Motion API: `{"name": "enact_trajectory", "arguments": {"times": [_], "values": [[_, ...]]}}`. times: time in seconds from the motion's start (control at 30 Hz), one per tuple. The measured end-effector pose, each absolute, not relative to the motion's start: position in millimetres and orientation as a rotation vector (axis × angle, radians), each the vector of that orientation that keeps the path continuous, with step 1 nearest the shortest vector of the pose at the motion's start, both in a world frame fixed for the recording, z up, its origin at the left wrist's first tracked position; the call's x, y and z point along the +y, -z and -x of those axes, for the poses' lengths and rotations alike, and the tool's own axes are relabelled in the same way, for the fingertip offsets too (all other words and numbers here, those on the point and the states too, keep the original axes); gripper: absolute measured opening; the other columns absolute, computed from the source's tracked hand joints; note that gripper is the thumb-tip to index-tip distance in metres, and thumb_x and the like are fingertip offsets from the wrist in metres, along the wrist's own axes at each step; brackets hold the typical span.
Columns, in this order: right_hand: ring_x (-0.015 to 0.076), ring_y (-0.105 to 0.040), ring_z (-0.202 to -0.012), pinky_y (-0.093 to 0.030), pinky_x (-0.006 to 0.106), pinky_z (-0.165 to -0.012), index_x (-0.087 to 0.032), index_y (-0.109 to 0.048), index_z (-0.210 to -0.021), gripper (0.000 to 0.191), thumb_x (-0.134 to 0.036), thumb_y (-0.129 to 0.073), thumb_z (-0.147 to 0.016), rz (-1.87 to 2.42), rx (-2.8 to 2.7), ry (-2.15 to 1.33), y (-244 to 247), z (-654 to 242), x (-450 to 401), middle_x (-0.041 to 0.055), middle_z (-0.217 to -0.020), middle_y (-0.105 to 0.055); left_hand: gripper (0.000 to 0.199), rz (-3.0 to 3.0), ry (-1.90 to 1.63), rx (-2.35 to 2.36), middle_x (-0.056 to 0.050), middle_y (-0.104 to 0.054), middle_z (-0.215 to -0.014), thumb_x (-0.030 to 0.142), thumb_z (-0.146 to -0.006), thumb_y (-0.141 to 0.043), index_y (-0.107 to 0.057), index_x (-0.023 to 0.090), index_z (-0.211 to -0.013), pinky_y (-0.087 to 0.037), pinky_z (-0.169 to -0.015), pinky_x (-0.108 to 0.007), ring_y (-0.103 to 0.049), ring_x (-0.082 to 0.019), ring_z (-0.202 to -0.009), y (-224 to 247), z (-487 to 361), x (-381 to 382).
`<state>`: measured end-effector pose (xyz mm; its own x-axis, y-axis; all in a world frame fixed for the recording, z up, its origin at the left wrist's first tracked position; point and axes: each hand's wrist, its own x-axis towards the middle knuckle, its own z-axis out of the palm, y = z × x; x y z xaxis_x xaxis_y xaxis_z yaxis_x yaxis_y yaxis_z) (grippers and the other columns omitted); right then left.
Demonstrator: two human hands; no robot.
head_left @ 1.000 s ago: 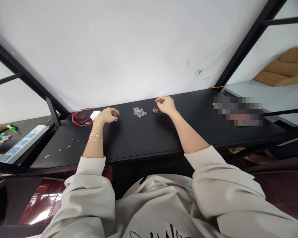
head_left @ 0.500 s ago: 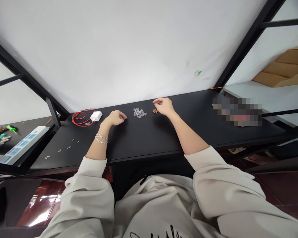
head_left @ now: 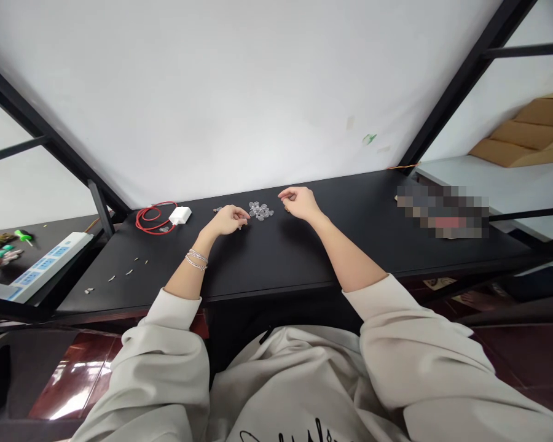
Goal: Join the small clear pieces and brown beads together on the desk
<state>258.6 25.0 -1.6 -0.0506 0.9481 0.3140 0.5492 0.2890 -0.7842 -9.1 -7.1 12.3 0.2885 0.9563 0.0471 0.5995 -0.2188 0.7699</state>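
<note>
Over the back middle of the black table (head_left: 276,258), my left hand (head_left: 228,221) has its thumb and fingers brought together in a pinch. Whatever lies between its fingertips is too small to make out. Just right of it is a small pile of clear, transparent pieces (head_left: 260,212). Beyond that pile, my right hand (head_left: 300,203) is closed, thumb against fingers. It covers nearly all of a small group of brown beads; what its fingertips hold, if anything, cannot be made out. A tiny clear piece (head_left: 218,209) lies behind my left hand.
To the left lie a white charger (head_left: 180,215) and a coiled red cable (head_left: 150,228). Several tiny bits (head_left: 129,272) are scattered near the left front. A power strip (head_left: 50,264) stands past the left frame, and a blurred-out object (head_left: 442,212) lies at the right.
My left hand has moved right, closer to the clear pile, uncovering a tiny piece behind it. My right hand has shifted slightly left and down, over the brown beads.
</note>
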Motion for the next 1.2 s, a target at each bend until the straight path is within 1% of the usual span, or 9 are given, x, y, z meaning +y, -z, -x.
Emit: {"name": "enact_trajectory", "arguments": {"times": [0.07, 0.2, 0.3, 0.37, 0.47, 0.63, 0.97, 1.1, 1.2], "values": [[0.0198, -0.076, -0.079, -0.058, 0.032, -0.089, -0.016, -0.082, -0.097, 0.023, -0.010, -0.066, -0.081, 1.351, -1.720, -0.605, 0.7, -257.8, 24.0, 0.0070, -0.087, -0.080, 0.012, -1.860, -0.813, 1.363, -0.004, -0.070, -0.065, 0.016, -0.073, -0.078, -0.073, 0.015, -0.084, -0.057, -0.066, -0.030, -0.067, -0.016, -0.061, -11.5, 8.5, -7.2], [0.0183, -0.075, -0.075, -0.059, 0.033, -0.087, -0.017, -0.082, -0.097, 0.020, -0.013, -0.070, -0.082, 1.307, -1.740, -0.640, 0.0, -256.1, 22.5, 0.0069, -0.090, -0.080, 0.017, -1.698, -1.028, 1.250, -0.006, -0.074, -0.080, 0.020, -0.076, -0.081, -0.068, 0.014, -0.084, -0.060, -0.072, -0.032, -0.071, -0.016, -0.069, -10.0, 3.5, -8.9], [0.0154, -0.070, -0.065, -0.060, 0.030, -0.071, -0.018, -0.080, -0.098, 0.019, -0.021, -0.079, -0.079, 1.205, -1.783, -0.839, 2.2, -249.7, 19.6, 0.0062, -0.091, -0.080, 0.024, -1.636, -1.066, 1.191, -0.008, -0.075, -0.083, 0.026, -0.077, -0.084, -0.068, 0.012, -0.088, -0.062, -0.076, -0.034, -0.073, -0.016, -0.071, -9.8, -5.7, -13.4], [0.0145, -0.068, -0.060, -0.057, 0.027, -0.057, -0.018, -0.079, -0.097, 0.026, -0.028, -0.086, -0.075, 1.081, -1.802, -1.012, 4.4, -242.4, 16.4, 0.0068, -0.091, -0.079, 0.030, -1.600, -1.061, 1.162, -0.009, -0.076, -0.085, 0.029, -0.076, -0.086, -0.068, 0.011, -0.092, -0.063, -0.075, -0.035, -0.073, -0.017, -0.070, -9.4, -12.8, -17.0], [0.0153, -0.068, -0.059, -0.053, 0.025, -0.048, -0.017, -0.078, -0.093, 0.032, -0.036, -0.089, -0.071, 0.912, -1.809, -1.140, 7.0, -231.6, 11.3, 0.0078, -0.086, -0.078, 0.036, -1.568, -1.047, 1.102, -0.009, -0.076, -0.080, 0.032, -0.074, -0.090, -0.068, 0.011, -0.092, -0.063, -0.076, -0.037, -0.074, -0.019, -0.071, -8.0, -21.0, -20.7], [0.0152, -0.066, -0.057, -0.050, 0.023, -0.046, -0.016, -0.075, -0.088, 0.031, -0.043, -0.085, -0.076, 0.893, -1.815, -1.082, 7.2, -226.6, 7.4, 0.0031, -0.067, -0.070, 0.040, -1.525, -1.040, 1.054, -0.008, -0.075, -0.076, 0.032, -0.073, -0.091, -0.067, 0.010, -0.095, -0.063, -0.072, -0.035, -0.072, -0.017, -0.065, -6.9, -24.1, -21.9], [0.0106, -0.059, -0.055, -0.047, 0.022, -0.053, -0.022, -0.061, -0.090, 0.013, -0.033, -0.065, -0.095, 0.905, -2.035, -1.001, 2.9, -227.1, -2.6, -0.0030, -0.073, -0.064, 0.043, -1.551, -0.960, 0.998, -0.009, -0.075, -0.081, 0.043, -0.076, -0.088, -0.069, 0.010, -0.094, -0.060, -0.062, -0.031, -0.069, -0.015, -0.059, -5.3, -20.4, -19.1], [0.0106, -0.061, -0.055, -0.046, 0.021, -0.053, -0.021, -0.055, -0.083, 0.023, -0.033, -0.054, -0.102, 0.906, -2.038, -1.008, 3.9, -222.6, -3.3, -0.0018, -0.074, -0.064, 0.046, -1.574, -0.982, 0.956, -0.007, -0.074, -0.077, 0.043, -0.070, -0.091, -0.069, 0.011, -0.093, -0.059, -0.062, -0.031, -0.067, -0.014, -0.059, -3.6, -18.9, -17.1], [0.0109, -0.057, -0.050, -0.045, 0.022, -0.052, -0.020, -0.053, -0.075, 0.034, -0.035, -0.049, -0.105, 1.002, -1.961, -0.961, 1.7, -222.2, -2.4, -0.0007, -0.064, -0.062, 0.043, -1.605, -1.033, 0.981, -0.005, -0.073, -0.075, 0.039, -0.066, -0.092, -0.067, 0.013, -0.090, -0.058, -0.064, -0.031, -0.066, -0.014, -0.060, -1.1, -18.3, -14.6]]}}
